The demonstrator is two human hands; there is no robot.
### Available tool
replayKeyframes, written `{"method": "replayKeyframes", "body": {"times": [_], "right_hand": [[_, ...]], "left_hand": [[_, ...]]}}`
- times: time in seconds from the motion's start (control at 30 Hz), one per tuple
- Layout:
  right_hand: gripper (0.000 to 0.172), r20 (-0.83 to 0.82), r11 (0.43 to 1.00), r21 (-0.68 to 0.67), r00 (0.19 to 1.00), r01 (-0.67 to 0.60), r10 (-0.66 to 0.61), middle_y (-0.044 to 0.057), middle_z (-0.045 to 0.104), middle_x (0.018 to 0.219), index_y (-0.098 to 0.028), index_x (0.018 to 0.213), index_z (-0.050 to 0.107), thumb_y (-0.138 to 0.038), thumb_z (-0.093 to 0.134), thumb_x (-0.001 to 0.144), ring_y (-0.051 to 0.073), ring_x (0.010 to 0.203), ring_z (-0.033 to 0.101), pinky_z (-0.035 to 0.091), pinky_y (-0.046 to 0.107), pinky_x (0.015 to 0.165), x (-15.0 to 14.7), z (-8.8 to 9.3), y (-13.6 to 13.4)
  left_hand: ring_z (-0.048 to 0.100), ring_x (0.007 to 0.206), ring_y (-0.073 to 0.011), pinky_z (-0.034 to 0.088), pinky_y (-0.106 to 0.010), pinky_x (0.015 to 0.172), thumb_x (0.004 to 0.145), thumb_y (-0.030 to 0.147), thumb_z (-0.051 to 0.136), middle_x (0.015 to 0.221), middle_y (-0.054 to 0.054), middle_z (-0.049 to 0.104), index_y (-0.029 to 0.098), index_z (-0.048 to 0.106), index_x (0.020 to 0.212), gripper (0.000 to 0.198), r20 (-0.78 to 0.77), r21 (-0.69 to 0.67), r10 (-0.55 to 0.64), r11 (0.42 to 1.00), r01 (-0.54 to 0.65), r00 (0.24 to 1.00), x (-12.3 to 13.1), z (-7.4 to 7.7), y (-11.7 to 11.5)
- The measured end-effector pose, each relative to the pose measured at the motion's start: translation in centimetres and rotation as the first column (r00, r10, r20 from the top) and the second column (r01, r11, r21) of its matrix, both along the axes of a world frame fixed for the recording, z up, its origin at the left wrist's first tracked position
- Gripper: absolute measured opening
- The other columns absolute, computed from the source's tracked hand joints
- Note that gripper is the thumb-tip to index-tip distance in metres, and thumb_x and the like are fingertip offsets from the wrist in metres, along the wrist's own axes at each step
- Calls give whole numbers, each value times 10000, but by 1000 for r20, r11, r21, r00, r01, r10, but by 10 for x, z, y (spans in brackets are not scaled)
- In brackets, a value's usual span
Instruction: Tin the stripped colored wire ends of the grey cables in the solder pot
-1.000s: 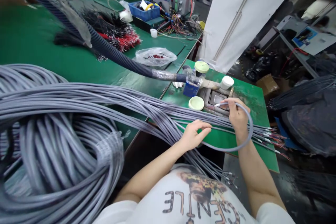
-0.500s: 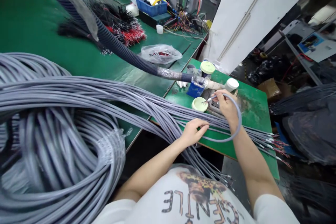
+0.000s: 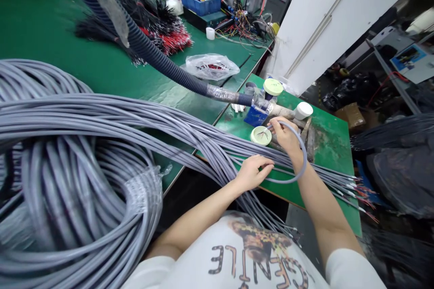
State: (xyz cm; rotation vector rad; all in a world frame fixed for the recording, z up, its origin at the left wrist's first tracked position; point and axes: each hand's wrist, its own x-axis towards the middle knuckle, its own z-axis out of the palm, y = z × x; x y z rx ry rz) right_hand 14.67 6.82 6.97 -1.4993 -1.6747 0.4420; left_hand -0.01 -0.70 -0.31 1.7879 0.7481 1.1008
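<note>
clearly, one gray cable (image 3: 304, 158) is in hand and partway through its handling: its end is stripped, the right hand (image 3: 285, 136) pinches it near that end, and the thin wires (image 3: 262, 134) spread just ahead of those fingers, over or in a pale green dish (image 3: 259, 143); contact with the dish i cannot tell. the cable loops past the right wrist toward the left hand (image 3: 253, 172), whose thumb stands apart from its forefinger; its underside is hidden, so i cannot say whether those fingers grip anything. to the right of both hands lie many bared cable ends (image 3: 368, 194), and which of them are finished does not show. a bundle of gray cables (image 3: 200, 133) runs leftward past the left fingers, above a thick coil (image 3: 57, 189). the green worktop (image 3: 334, 149) is stained right of the right fingers; beyond them stand a white tub (image 3: 303, 110) and a blue box (image 3: 255, 116). farther off, left of the fingers, a ribbed hose (image 3: 152, 61) crosses above a larger worktop (image 3: 30, 13) bearing a plastic bag (image 3: 212, 67), with a white pillar (image 3: 325, 22) past its edge.
</note>
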Motion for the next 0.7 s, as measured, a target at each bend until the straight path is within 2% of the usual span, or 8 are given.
{"method": "replayKeyframes", "body": {"times": [0.27,0.43,0.57,0.7], "right_hand": [[314,28,1000,-18,1000,-7,8,20,710,769,-208,841,666,-463,494,905,164,707,685,527,257,639,-2,-4,2],[305,53,999,50,999,-1,-2,28,711,788,-200,845,664,-434,482,918,157,697,673,531,254,655,0,10,-6],[301,112,983,159,987,93,-112,38,721,827,-204,877,674,-424,473,925,167,719,677,528,266,656,25,24,-16],[322,162,953,216,955,211,-248,42,720,805,-199,858,673,-440,468,923,179,732,690,529,272,657,64,23,-19]], "left_hand": [[634,783,-167,466,-309,802,887,267,557,886,-41,746,195,710,922,173,-10,10,8,1000,-8,1000,0,0,0],[636,787,-165,471,-305,800,886,264,557,876,-38,742,196,710,922,171,-23,-3,6,1000,-6,1000,0,1,0],[629,775,-164,473,-304,787,889,266,555,869,-42,740,193,709,927,175,-19,-5,2,1000,-2,1000,-1,1,0],[636,796,-170,473,-304,788,882,259,564,865,-51,736,189,711,924,168,-18,-28,-3,1000,2,1000,0,-1,0]]}}
